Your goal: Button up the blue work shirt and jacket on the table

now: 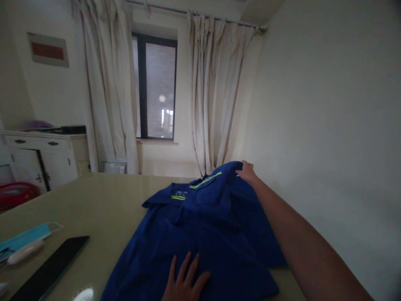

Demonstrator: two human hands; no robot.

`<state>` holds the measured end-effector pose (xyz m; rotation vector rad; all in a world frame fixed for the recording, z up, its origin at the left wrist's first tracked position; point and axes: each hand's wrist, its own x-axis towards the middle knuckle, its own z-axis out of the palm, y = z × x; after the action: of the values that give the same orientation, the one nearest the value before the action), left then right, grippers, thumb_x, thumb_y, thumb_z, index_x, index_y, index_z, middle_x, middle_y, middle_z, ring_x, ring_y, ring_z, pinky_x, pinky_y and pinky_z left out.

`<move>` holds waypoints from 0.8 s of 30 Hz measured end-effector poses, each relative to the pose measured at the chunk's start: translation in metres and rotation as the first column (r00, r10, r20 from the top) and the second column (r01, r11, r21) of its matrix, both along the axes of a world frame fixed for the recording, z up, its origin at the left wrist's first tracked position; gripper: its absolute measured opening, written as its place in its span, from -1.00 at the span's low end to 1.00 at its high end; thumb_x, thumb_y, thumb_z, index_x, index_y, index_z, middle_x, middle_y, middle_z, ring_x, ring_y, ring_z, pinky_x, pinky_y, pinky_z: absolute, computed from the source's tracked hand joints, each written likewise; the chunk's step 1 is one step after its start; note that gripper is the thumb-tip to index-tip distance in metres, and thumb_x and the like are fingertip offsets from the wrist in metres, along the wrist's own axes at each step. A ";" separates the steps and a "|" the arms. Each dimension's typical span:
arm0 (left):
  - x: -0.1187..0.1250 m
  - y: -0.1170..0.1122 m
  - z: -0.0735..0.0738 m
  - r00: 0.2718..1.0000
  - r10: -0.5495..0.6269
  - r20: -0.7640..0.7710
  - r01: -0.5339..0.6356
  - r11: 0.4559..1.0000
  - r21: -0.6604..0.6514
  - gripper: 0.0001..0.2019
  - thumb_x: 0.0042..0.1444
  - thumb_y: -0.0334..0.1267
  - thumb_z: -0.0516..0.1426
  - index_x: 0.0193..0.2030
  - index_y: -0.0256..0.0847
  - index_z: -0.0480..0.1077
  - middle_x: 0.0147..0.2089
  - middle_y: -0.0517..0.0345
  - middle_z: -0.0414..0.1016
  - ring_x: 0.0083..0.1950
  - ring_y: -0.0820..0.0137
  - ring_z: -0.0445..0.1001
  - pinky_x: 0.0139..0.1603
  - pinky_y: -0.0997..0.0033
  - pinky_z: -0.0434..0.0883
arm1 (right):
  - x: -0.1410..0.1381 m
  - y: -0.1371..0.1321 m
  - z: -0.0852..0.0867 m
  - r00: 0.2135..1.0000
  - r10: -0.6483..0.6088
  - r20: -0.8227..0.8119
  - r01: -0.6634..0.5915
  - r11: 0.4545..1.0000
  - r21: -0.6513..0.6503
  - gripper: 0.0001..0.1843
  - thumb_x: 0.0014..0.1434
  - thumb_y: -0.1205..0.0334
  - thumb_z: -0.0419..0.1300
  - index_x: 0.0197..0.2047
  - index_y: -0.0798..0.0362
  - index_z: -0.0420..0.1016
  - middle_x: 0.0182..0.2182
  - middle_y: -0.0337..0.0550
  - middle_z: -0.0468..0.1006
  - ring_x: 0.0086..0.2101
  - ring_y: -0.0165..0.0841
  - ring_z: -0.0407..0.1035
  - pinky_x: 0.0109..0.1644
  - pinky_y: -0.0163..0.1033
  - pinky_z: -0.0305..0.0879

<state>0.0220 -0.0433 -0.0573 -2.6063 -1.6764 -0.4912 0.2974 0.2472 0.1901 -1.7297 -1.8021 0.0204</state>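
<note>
A blue work shirt (203,225) with yellow-green stripes lies spread on a beige table (103,200). My left hand (184,280) rests flat on the shirt's near part, fingers spread. My right hand (247,172) reaches out to the shirt's far right shoulder. Its fingers curl over the fabric edge there, and I cannot tell whether they pinch it.
At the table's left lie a black tablet (52,267), a blue face mask (26,236) and a small white object (25,251). A white cabinet (44,156) and a red basin (14,194) stand left. Curtains (216,96) flank a window behind. A wall is close on the right.
</note>
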 end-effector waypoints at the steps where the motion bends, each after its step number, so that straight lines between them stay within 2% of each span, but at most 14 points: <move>1: 0.000 0.010 0.011 0.997 -0.074 0.016 0.075 0.994 -0.080 -0.50 0.27 0.15 0.14 0.34 0.36 0.29 0.50 0.10 0.17 0.46 -0.17 0.16 0.34 -0.57 0.13 | -0.009 -0.011 -0.004 1.000 0.017 -0.007 -0.017 0.999 0.028 -0.26 0.20 0.40 0.16 0.42 0.31 0.10 0.35 0.43 0.15 0.31 0.03 0.17 0.34 0.10 0.15; 3: 0.000 0.028 0.030 0.989 -0.128 0.069 0.138 0.978 -0.159 -0.43 0.27 0.21 0.09 0.40 0.27 0.21 0.54 0.05 0.08 0.52 -0.16 0.04 0.38 -0.59 -0.01 | -0.031 -0.045 -0.026 0.995 0.103 -0.001 -0.103 0.993 0.062 -0.27 0.24 0.40 0.12 0.45 0.29 0.07 0.41 0.38 0.04 0.36 0.00 0.07 0.40 0.11 0.05; 4: -0.001 0.035 0.036 0.988 -0.124 0.093 0.139 0.976 -0.170 -0.44 0.29 0.18 0.07 0.40 0.25 0.20 0.55 0.06 0.07 0.53 -0.13 0.01 0.40 -0.58 -0.07 | -0.044 -0.067 -0.043 0.985 0.173 0.013 -0.174 0.983 0.058 -0.32 0.26 0.36 0.13 0.42 0.23 0.15 0.40 0.29 0.11 0.36 -0.05 0.08 0.42 0.06 0.05; 6: -0.004 0.047 0.044 0.988 -0.084 0.128 0.105 0.980 -0.171 -0.52 0.33 0.07 0.04 0.37 0.21 0.26 0.53 0.11 0.13 0.54 -0.05 0.02 0.44 -0.52 -0.13 | -0.071 -0.115 -0.085 0.941 0.336 0.042 -0.336 0.942 0.004 -0.50 0.26 0.22 0.22 0.26 0.03 0.43 0.28 0.03 0.38 0.28 -0.17 0.25 0.39 -0.09 0.14; 7: -0.006 0.051 0.044 0.988 -0.060 0.139 0.084 0.982 -0.171 -0.54 0.33 0.01 0.05 0.35 0.18 0.28 0.51 0.11 0.18 0.53 -0.01 0.05 0.46 -0.47 -0.14 | -0.084 -0.139 -0.107 0.899 0.437 0.043 -0.435 0.900 -0.042 -0.51 0.25 0.12 0.26 0.23 -0.03 0.47 0.24 -0.05 0.45 0.24 -0.20 0.30 0.36 -0.12 0.19; 8: -0.008 0.055 0.044 0.988 -0.034 0.149 0.060 0.983 -0.171 -0.54 0.32 -0.08 0.05 0.35 0.14 0.30 0.49 0.11 0.22 0.52 0.04 0.08 0.48 -0.41 -0.12 | -0.095 -0.161 -0.128 0.830 0.558 -0.015 -0.557 0.825 -0.097 -0.41 0.23 0.07 0.28 0.30 0.00 0.40 0.26 0.00 0.42 0.25 -0.16 0.29 0.37 -0.08 0.17; 9: -0.010 0.058 0.042 0.987 -0.009 0.159 0.036 0.985 -0.170 -0.52 0.29 -0.18 0.06 0.35 0.08 0.30 0.47 0.09 0.26 0.51 0.09 0.12 0.50 -0.33 -0.11 | -0.104 -0.181 -0.148 0.780 0.622 -0.074 -0.625 0.764 -0.160 -0.27 0.18 0.01 0.32 0.37 0.03 0.32 0.31 0.05 0.36 0.28 -0.11 0.25 0.38 -0.04 0.16; 10: -0.014 0.061 0.040 0.985 0.016 0.174 0.013 0.985 -0.169 -0.47 0.23 -0.28 0.06 0.35 0.02 0.30 0.45 0.06 0.29 0.49 0.14 0.16 0.51 -0.25 -0.08 | -0.112 -0.198 -0.164 0.770 0.625 -0.131 -0.637 0.741 -0.213 -0.21 0.16 0.00 0.33 0.40 0.04 0.27 0.34 0.09 0.31 0.30 -0.07 0.22 0.38 0.00 0.15; 12: -0.023 0.061 0.038 0.974 0.054 0.220 -0.017 0.986 -0.167 -0.37 0.11 -0.42 0.06 0.36 -0.07 0.27 0.42 0.01 0.34 0.46 0.20 0.22 0.53 -0.13 -0.06 | -0.122 -0.220 -0.185 0.805 0.554 -0.215 -0.592 0.777 -0.215 -0.19 0.16 0.03 0.34 0.42 0.05 0.24 0.36 0.11 0.26 0.33 -0.05 0.15 0.42 0.03 0.07; 15: -0.044 0.054 0.044 0.943 0.043 0.329 0.027 0.978 -0.208 -0.37 0.10 -0.36 0.11 0.36 -0.14 0.23 0.39 -0.07 0.35 0.43 0.16 0.25 0.53 -0.11 -0.05 | -0.124 -0.232 -0.191 0.840 0.453 -0.299 -0.510 0.847 -0.150 -0.24 0.07 0.15 0.40 0.32 0.04 0.36 0.32 0.07 0.28 0.31 -0.08 0.16 0.42 -0.03 0.06; 17: -0.061 0.046 0.051 0.914 0.016 0.406 0.116 0.947 -0.299 -0.31 0.04 -0.26 0.22 0.36 -0.13 0.20 0.39 -0.08 0.32 0.43 0.11 0.24 0.49 -0.07 0.05 | -0.121 -0.234 -0.186 0.828 0.468 -0.309 -0.525 0.841 -0.129 -0.33 0.01 0.26 0.42 0.22 0.01 0.47 0.24 0.02 0.34 0.26 -0.11 0.22 0.38 -0.07 0.12; 20: -0.082 0.036 0.061 0.896 0.024 0.443 0.195 0.876 -0.440 -0.26 -0.15 -0.32 0.33 0.26 -0.07 0.29 0.44 0.00 0.23 0.43 0.08 0.20 0.44 0.03 0.18 | -0.116 -0.238 -0.180 0.794 0.528 -0.302 -0.574 0.814 -0.089 -0.53 0.07 0.37 0.33 0.08 -0.06 0.57 0.10 -0.07 0.41 0.15 -0.19 0.32 0.29 -0.13 0.21; 22: -0.087 0.034 0.063 0.905 0.009 0.426 0.199 0.875 -0.441 -0.45 -0.13 -0.35 0.32 0.08 -0.06 0.43 0.43 0.06 0.24 0.42 0.09 0.22 0.42 0.06 0.21 | -0.114 -0.240 -0.178 0.797 0.505 -0.330 -0.545 0.838 -0.033 -0.69 0.18 0.38 0.24 -0.02 -0.06 0.61 -0.01 -0.10 0.44 0.04 -0.25 0.38 0.19 -0.18 0.28; 24: -0.084 0.035 0.061 0.905 -0.022 0.425 0.187 0.917 -0.352 -0.69 0.00 -0.36 0.25 -0.07 -0.06 0.50 0.35 0.09 0.35 0.36 0.13 0.30 0.37 0.08 0.28 | -0.113 -0.238 -0.178 0.802 0.447 -0.396 -0.474 0.880 0.033 -0.81 0.27 0.29 0.19 -0.12 -0.02 0.63 -0.13 -0.10 0.48 -0.08 -0.26 0.43 0.07 -0.20 0.34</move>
<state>-0.0616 -0.0082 0.0038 -3.0611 -1.9223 -0.8524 0.1847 0.0094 0.0118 -1.1725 -1.8737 0.5994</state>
